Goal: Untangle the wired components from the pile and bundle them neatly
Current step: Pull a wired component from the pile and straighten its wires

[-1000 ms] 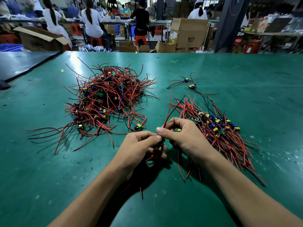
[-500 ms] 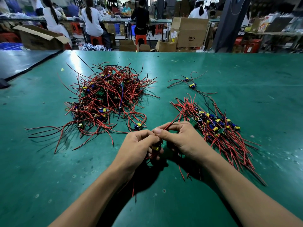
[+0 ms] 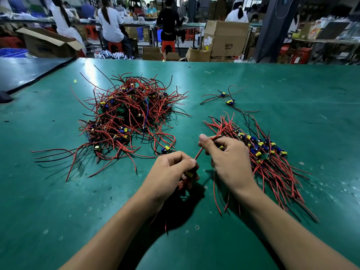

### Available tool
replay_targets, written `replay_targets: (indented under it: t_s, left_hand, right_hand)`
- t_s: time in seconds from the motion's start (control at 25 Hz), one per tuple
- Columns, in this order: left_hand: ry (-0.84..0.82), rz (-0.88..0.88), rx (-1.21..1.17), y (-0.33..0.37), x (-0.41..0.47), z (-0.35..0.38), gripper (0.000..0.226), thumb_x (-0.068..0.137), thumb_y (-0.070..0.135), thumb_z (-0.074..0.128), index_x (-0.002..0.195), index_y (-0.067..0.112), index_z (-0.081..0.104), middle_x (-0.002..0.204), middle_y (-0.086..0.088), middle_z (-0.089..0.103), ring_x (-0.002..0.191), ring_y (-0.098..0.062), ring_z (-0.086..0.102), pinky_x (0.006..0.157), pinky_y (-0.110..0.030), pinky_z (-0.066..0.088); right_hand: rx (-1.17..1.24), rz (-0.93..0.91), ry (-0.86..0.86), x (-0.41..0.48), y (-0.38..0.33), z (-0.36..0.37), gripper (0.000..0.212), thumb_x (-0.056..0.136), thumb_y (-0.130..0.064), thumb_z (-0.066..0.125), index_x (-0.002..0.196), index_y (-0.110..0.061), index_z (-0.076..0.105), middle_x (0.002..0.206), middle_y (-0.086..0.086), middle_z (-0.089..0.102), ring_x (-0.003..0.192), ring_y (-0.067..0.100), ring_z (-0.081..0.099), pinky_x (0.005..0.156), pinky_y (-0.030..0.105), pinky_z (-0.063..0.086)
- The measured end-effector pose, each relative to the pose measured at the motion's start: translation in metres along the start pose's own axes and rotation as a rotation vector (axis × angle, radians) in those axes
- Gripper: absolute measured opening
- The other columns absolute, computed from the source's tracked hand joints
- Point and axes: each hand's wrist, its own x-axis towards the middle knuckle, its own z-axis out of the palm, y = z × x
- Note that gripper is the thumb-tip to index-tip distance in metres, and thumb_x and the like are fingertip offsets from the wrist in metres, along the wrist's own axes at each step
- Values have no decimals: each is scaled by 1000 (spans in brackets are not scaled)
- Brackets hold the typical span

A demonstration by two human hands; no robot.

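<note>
Tangled pile (image 3: pixel 124 114) large: judged most work left. Aligned bundle (image 3: pixel 270 162) right of pile, smaller. Near side of pile: left hand (image 3: pixel 171 172) fingers curled round wired component (image 3: pixel 189 174); right hand (image 3: pixel 229 158) pinches its red lead (image 3: pixel 199 153), drawn taut. Two loose components (image 3: pixel 228 99) right of pile, unbundled.

The left hand (image 3: pixel 171 170) hides all but a yellow tip of a component (image 3: pixel 189 174); the right hand (image 3: pixel 229 158) covers part of its pinched red wire (image 3: pixel 199 154); 2 forearms (image 3: pixel 109 236) are cut off at the bottom edge.
</note>
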Motion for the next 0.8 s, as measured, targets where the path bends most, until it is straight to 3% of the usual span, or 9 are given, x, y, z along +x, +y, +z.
replay_targets:
  t_s: [0.12, 0.24, 0.44, 0.52, 0.68, 0.8]
  left_hand:
    - [-35, 46, 50, -3, -2, -1, 18, 90, 3, 59, 73, 4, 64, 60, -12, 65, 51, -23, 53, 50, -25, 40]
    - [-39, 82, 70, -8, -2, -2, 14, 91, 4, 61, 80, -1, 68, 64, -10, 68, 51, -20, 59, 50, -22, 49]
    - [-23, 76, 5, -14, 1, -5, 12, 93, 1, 58, 84, -6, 63, 65, -15, 68, 47, -24, 62, 49, -28, 53]
    - [-36, 79, 8, -13, 1, -7, 11, 93, -1, 58, 84, -7, 60, 64, -15, 67, 45, -23, 60, 49, -27, 51]
    - [-74, 78, -7, -9, 0, -8, 10, 92, -2, 58, 85, -9, 60, 63, -14, 66, 45, -22, 59, 49, -25, 51]
    - [-107, 64, -25, -5, -1, -8, 9, 91, 0, 59, 85, -6, 60, 64, -15, 66, 45, -22, 58, 49, -25, 50]
  right_hand:
    - [312, 267, -162, -1, 0, 5, 38, 98, -36, 61, 73, -8, 70, 55, -4, 55, 35, 8, 39, 37, 16, 29]
    - [482, 452, -315, 0, -2, 4, 37, 95, -35, 63, 70, -8, 70, 56, -2, 53, 34, 7, 37, 38, 16, 32]
    - [320, 331, -430, -1, 2, -2, 28, 91, -33, 70, 82, -7, 75, 55, -5, 50, 37, 7, 36, 38, 17, 29]
    - [189, 239, -372, -1, 2, -3, 30, 90, -32, 73, 82, -3, 74, 55, -3, 53, 37, 9, 38, 38, 17, 29]
    - [120, 124, -125, 2, 4, -4, 31, 90, -32, 73, 68, -12, 69, 47, -6, 50, 36, 10, 40, 40, 18, 31]
    - [50, 4, 67, 4, 7, -3, 41, 94, -38, 68, 68, -6, 62, 46, -7, 42, 43, 17, 39, 47, 36, 39]
